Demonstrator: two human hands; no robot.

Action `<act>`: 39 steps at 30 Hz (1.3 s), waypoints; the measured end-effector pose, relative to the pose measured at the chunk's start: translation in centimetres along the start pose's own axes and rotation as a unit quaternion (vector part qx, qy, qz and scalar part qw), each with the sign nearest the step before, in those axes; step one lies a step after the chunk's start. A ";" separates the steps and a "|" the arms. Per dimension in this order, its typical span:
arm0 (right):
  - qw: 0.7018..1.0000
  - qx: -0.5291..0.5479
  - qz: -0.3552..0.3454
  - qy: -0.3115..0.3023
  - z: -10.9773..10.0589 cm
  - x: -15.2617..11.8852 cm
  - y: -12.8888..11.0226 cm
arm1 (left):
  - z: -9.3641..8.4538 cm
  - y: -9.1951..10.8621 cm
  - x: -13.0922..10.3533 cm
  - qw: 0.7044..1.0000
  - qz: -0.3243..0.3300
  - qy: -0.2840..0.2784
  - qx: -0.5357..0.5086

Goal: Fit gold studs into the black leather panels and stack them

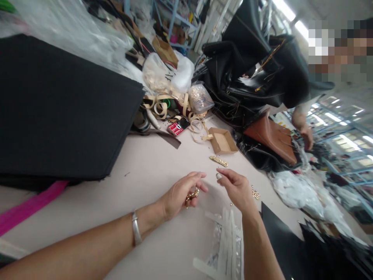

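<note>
Two bare hands work low over a pale tabletop [140, 200], a narrow gap between them. The left hand [183, 191], a silver bracelet [136, 228] on its wrist, curls its lower fingers around gold metal pieces [191, 195], thumb and forefinger reaching loosely forward. The right hand [234, 188] brings thumb and forefinger close together; something pale shows at the thumb tip, and I cannot tell whether it is pinched.

Bare surface lies open to the left of the left hand, as far as the edge of a thick stack of black sheets [64, 112] with a pink strip [32, 208] trailing below. Just beyond the right hand, a gold row [218, 161] lies near an open cardboard box [223, 140]. Loose gold bits [255, 193] sit just beside the right wrist. Room is tighter on that side: black pieces [282, 229] crowd the right forearm, and pale strips [227, 245] lie between the arms.

Along the far side, black bags [227, 62] and a brown leather piece [269, 136] are heaped, another person's hand [305, 136] near them. Blue shelving [175, 19] stands behind, under bright ceiling lights [284, 9].
</note>
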State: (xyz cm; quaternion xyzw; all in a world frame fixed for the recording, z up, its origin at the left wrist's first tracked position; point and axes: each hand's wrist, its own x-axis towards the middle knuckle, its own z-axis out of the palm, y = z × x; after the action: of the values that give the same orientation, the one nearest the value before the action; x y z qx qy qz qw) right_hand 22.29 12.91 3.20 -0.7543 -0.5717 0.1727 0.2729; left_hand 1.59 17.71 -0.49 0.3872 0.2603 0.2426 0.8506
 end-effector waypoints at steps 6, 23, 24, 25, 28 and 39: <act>0.978 0.100 -0.126 -0.133 1.2 -4.8 -7.1 | 0.0 0.6 -1.1 0.996 0.051 -0.001 0.078; 0.990 0.082 -0.052 0.102 4.7 -13.2 -9.3 | 0.4 -0.8 -7.5 0.968 0.064 -0.102 0.221; 0.990 0.090 -0.050 0.099 5.2 -13.6 -9.4 | 0.0 -1.0 -8.2 0.964 0.062 -0.098 0.238; 0.989 0.101 -0.046 0.096 5.6 -14.0 -9.6 | -0.5 -1.2 -8.9 0.960 0.058 -0.093 0.257; 0.983 0.161 -0.011 0.085 7.1 -14.7 -10.0 | -2.0 -1.6 -10.4 0.945 0.046 -0.078 0.316; 0.956 0.277 -0.068 0.068 8.7 -15.1 -10.3 | -3.2 -0.9 -12.7 0.985 0.008 -0.072 0.155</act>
State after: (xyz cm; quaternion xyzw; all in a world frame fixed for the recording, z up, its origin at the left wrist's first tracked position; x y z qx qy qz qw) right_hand 5.12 2.34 1.80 -0.6184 -0.5313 0.2534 0.5207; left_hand -9.76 11.10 0.28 0.5329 0.2294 0.1776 0.7949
